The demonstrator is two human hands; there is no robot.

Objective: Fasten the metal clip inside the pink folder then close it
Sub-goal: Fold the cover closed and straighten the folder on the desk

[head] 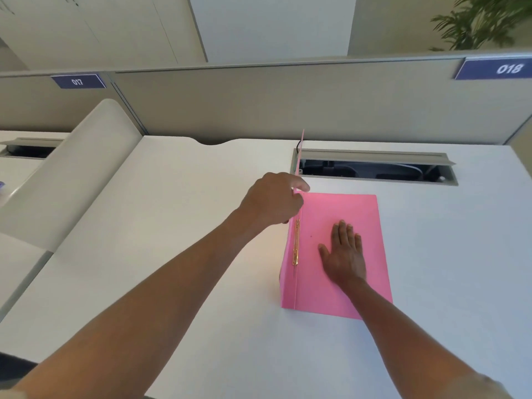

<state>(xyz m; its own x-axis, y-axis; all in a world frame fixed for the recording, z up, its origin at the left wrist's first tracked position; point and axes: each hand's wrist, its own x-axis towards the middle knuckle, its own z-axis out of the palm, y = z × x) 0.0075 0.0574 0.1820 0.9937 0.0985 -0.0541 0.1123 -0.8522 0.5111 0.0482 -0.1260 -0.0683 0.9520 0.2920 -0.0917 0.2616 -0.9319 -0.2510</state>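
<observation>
A pink folder lies on the white desk, its back page flat. Its front cover stands nearly upright along the left spine, seen edge-on. My left hand pinches that cover near its far end. A gold metal clip runs along the inside of the spine and lies flat. My right hand rests palm down on the folder's inner page, fingers spread, just right of the clip.
An open cable tray is set into the desk just behind the folder. A grey partition with labels 017 and 018 closes the back. A curved white divider stands at the left. A plant shows at top right.
</observation>
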